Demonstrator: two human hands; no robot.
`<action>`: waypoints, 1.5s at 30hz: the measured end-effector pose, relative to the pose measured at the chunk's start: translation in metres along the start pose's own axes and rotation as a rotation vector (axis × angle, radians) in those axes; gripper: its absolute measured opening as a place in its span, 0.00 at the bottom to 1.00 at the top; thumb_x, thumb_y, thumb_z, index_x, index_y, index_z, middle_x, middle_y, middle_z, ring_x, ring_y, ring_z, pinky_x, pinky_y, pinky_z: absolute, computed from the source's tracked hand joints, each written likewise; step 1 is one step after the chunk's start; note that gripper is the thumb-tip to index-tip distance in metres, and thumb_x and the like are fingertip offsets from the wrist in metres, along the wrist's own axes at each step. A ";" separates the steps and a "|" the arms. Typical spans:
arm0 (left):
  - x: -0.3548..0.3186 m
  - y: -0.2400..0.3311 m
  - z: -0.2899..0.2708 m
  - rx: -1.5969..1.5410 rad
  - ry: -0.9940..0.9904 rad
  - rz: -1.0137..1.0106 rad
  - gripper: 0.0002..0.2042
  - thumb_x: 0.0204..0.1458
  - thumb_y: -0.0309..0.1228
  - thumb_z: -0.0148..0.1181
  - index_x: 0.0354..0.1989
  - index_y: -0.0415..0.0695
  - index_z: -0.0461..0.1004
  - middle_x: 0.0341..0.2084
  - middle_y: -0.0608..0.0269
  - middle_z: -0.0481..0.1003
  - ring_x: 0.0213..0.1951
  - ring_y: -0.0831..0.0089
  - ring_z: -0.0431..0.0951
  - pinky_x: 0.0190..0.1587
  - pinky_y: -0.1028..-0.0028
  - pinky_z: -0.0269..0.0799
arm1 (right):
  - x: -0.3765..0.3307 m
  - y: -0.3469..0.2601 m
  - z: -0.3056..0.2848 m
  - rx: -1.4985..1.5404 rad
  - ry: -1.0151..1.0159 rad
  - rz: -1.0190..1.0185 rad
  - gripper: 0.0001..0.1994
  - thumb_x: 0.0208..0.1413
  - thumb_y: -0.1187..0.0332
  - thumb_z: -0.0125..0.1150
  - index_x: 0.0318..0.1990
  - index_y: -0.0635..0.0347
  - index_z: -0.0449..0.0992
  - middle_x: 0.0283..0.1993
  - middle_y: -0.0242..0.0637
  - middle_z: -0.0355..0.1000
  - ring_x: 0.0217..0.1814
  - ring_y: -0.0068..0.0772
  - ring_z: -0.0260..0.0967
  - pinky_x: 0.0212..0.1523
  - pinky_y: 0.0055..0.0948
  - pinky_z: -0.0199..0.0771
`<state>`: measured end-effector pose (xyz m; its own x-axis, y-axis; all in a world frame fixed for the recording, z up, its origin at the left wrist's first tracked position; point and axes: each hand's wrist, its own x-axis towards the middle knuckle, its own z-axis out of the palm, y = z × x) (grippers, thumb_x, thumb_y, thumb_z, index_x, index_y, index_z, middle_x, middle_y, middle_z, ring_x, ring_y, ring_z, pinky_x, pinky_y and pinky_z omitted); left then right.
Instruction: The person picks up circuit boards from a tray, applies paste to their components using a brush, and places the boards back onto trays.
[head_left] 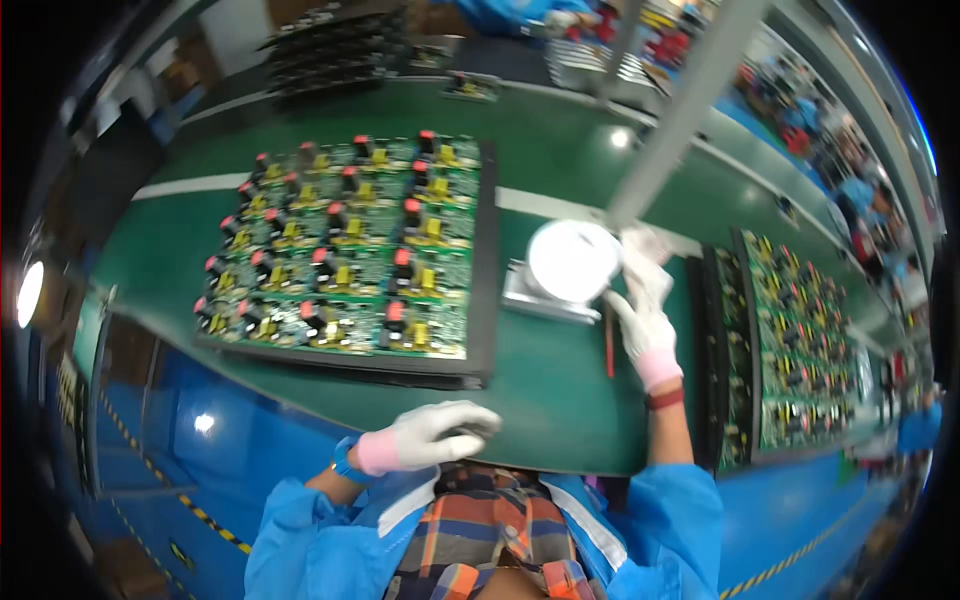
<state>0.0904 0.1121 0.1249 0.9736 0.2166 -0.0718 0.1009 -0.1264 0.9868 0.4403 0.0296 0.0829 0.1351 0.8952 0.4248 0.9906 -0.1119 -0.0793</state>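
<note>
My left hand [430, 436], in a white glove with a pink cuff, hovers over the table's front edge. Its fingers stretch to the right with the thumb apart, and it holds nothing. My right hand [645, 325], gloved the same way, reaches forward beside a round white-topped container [574, 260] on a metal base [545, 296]. Thumb and fingers are spread there; the fingertips blur against a pale translucent thing [645, 243], and whether they touch it I cannot tell. A thin red stick-like tool [609, 345] lies on the table just left of this hand.
Left of centre, several green circuit boards [345, 230] sit in rows on a black tray [480, 340]. More boards on trays [800, 345] stand at the right. A grey post [680, 120] rises behind the container. Stacked dark trays [335, 50] and another person's blue sleeve [500, 15] are at the back.
</note>
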 end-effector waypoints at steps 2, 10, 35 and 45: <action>0.006 0.009 -0.010 0.083 -0.029 0.046 0.15 0.53 0.31 0.52 0.47 0.38 0.67 0.41 0.56 0.70 0.43 0.69 0.72 0.47 0.72 0.68 | -0.004 0.007 0.013 -0.110 -0.035 -0.072 0.16 0.45 0.72 0.52 0.43 0.42 0.72 0.47 0.43 0.65 0.58 0.48 0.58 0.56 0.41 0.60; -0.030 0.054 -0.097 0.289 0.473 0.138 0.13 0.54 0.33 0.52 0.43 0.38 0.70 0.36 0.59 0.73 0.40 0.70 0.73 0.44 0.73 0.68 | -0.006 -0.026 0.004 0.002 0.253 0.136 0.09 0.43 0.74 0.60 0.34 0.53 0.71 0.39 0.41 0.68 0.38 0.45 0.69 0.35 0.37 0.71; 0.320 0.047 0.175 -0.553 -0.084 -0.274 0.22 0.54 0.41 0.50 0.49 0.36 0.57 0.46 0.45 0.65 0.38 0.57 0.73 0.38 0.61 0.74 | -0.217 -0.055 -0.141 0.324 1.273 0.645 0.08 0.55 0.74 0.52 0.41 0.68 0.67 0.19 0.37 0.68 0.19 0.21 0.64 0.21 0.19 0.66; 0.381 0.014 0.230 -0.475 0.257 -0.109 0.07 0.49 0.29 0.53 0.31 0.38 0.66 0.24 0.57 0.72 0.19 0.65 0.73 0.14 0.70 0.68 | -0.263 -0.024 -0.160 0.442 1.324 1.032 0.10 0.58 0.66 0.48 0.41 0.64 0.67 0.23 0.34 0.65 0.23 0.21 0.62 0.21 0.20 0.65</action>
<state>0.5103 -0.0301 0.0784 0.8754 0.4408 -0.1985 0.0372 0.3480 0.9368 0.3847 -0.2722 0.1170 0.8061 -0.4194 0.4175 0.4414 -0.0437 -0.8962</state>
